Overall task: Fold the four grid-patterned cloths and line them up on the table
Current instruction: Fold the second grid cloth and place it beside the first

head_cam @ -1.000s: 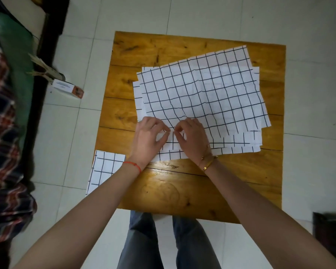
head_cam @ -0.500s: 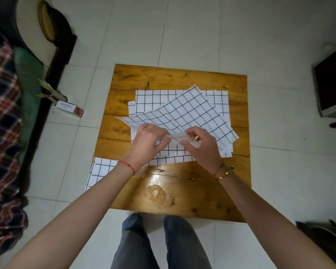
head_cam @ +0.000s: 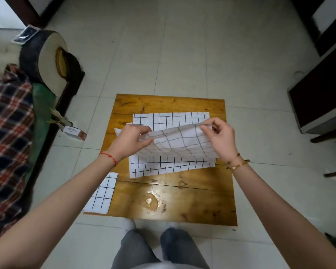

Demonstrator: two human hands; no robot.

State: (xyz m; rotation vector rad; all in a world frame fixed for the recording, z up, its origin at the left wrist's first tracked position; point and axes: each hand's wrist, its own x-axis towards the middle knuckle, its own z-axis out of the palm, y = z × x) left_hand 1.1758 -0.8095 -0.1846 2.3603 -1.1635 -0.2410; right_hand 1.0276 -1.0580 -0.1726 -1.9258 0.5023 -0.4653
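Over the middle of the table (head_cam: 192, 206) I've got the top cloth (head_cam: 179, 142) lifted up. My left hand (head_cam: 131, 140) is pinching its left corner, fingers closed on the fabric, and my right hand (head_cam: 220, 137) is pinching the right corner the same way, so the cloth sags between them. Under it, the pile of cloths (head_cam: 169, 167) lies flat toward the table's far edge. Another cloth (head_cam: 103, 193) sits at the near left corner, hanging over the left edge a bit.
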